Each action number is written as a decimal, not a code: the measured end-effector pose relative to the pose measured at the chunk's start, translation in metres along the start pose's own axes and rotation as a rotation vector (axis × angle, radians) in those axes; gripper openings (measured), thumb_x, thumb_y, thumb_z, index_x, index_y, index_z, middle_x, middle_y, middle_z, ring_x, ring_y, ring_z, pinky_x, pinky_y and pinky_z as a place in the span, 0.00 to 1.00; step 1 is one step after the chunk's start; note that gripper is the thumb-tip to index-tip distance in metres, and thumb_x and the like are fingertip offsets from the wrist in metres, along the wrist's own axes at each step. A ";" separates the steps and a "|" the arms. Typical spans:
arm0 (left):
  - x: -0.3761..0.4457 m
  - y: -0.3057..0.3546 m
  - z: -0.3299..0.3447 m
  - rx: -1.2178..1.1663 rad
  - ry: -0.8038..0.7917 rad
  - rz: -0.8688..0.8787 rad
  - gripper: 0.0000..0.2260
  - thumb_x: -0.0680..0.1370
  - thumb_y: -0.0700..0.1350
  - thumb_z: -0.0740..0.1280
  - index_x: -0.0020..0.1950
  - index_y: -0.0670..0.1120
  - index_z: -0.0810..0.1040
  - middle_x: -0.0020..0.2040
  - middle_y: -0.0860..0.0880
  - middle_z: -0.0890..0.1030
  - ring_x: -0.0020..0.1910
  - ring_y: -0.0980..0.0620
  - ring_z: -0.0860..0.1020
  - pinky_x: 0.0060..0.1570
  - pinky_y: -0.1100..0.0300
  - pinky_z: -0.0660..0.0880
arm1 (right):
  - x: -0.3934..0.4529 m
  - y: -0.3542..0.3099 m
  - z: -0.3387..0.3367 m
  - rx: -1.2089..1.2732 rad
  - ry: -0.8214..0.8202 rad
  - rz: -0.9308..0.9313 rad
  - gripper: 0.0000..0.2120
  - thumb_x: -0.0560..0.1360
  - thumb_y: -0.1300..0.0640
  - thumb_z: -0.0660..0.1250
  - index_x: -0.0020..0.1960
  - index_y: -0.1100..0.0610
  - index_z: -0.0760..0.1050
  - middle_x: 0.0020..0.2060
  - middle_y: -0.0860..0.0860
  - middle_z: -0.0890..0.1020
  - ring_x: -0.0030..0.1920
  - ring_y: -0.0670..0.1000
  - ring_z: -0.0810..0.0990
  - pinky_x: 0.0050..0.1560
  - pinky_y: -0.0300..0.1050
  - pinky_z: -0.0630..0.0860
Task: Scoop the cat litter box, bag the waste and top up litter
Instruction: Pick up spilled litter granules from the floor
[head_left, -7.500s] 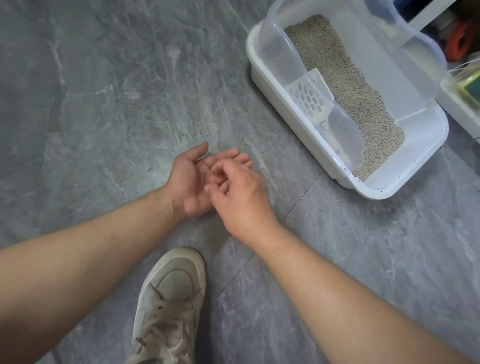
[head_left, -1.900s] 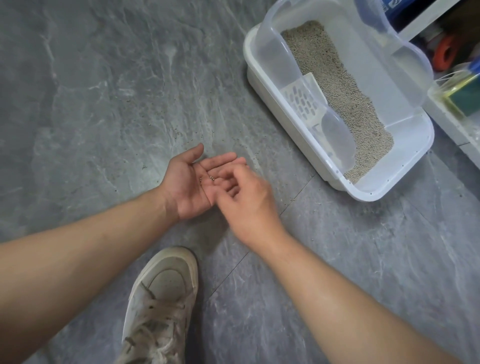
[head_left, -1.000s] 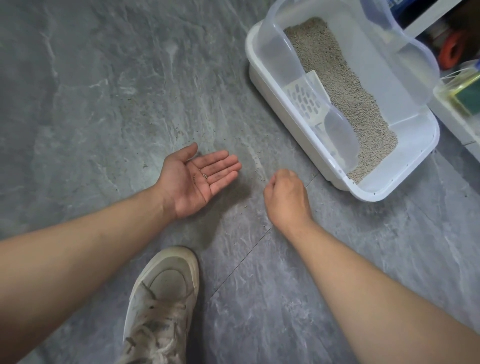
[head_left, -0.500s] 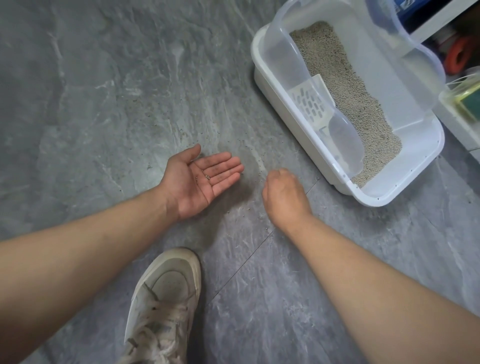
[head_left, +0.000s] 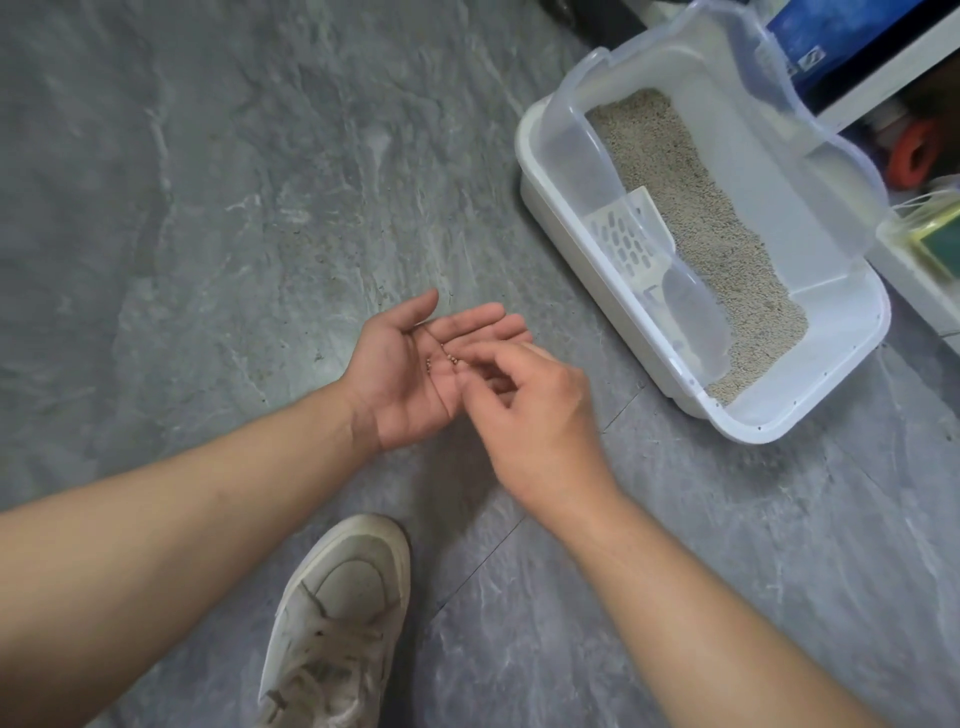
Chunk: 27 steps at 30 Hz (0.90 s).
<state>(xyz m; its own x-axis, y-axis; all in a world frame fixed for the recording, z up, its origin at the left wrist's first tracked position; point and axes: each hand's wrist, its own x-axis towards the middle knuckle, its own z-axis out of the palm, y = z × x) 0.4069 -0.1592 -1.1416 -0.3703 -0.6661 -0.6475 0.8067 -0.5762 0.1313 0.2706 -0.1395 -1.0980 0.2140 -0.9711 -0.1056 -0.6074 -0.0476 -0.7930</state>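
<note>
My left hand (head_left: 410, 371) lies palm up above the grey floor, cupping a few small litter grains (head_left: 451, 358). My right hand (head_left: 535, 410) hovers over its fingers, fingertips pinched together at the palm. The white litter box (head_left: 597, 275) with a clear plastic rim stands at the upper right, holding beige litter (head_left: 722, 234). A white slotted scoop (head_left: 626, 241) leans inside against its near wall. Stray grains dot the floor (head_left: 311, 260) in front of the box.
My grey-white sneaker (head_left: 337, 618) rests on the floor below the hands. White shelving with a blue bag (head_left: 831, 41) and an orange object (head_left: 911, 150) stands behind the box at the far right.
My right hand has come back from the floor near the box to my left palm, fingertips pinched. More grains lie in the palm than a second ago.
</note>
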 end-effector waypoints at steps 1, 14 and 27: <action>-0.001 0.003 0.002 -0.002 -0.009 0.012 0.26 0.83 0.53 0.55 0.54 0.33 0.84 0.59 0.33 0.82 0.59 0.36 0.83 0.55 0.42 0.81 | 0.001 0.000 -0.009 0.002 0.011 0.000 0.05 0.75 0.59 0.72 0.49 0.53 0.86 0.42 0.48 0.84 0.39 0.45 0.81 0.44 0.38 0.78; -0.069 0.037 0.045 -0.076 0.109 0.128 0.23 0.83 0.48 0.56 0.51 0.31 0.83 0.59 0.32 0.82 0.57 0.33 0.82 0.55 0.42 0.81 | 0.020 -0.053 -0.073 0.242 -0.042 0.405 0.05 0.78 0.59 0.69 0.44 0.54 0.82 0.33 0.50 0.83 0.33 0.48 0.81 0.39 0.47 0.82; -0.328 0.083 0.154 -0.414 0.314 0.308 0.23 0.84 0.48 0.57 0.50 0.32 0.85 0.58 0.33 0.83 0.59 0.35 0.82 0.57 0.43 0.81 | -0.007 -0.283 -0.126 0.490 -0.311 0.810 0.10 0.83 0.59 0.62 0.44 0.58 0.75 0.30 0.51 0.75 0.26 0.45 0.69 0.25 0.36 0.64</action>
<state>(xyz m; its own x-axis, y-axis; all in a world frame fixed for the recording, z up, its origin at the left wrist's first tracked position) 0.5245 -0.0619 -0.8028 0.0120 -0.5652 -0.8249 0.9908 -0.1045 0.0861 0.3441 -0.1489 -0.7972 0.1075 -0.5599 -0.8215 -0.2911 0.7724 -0.5645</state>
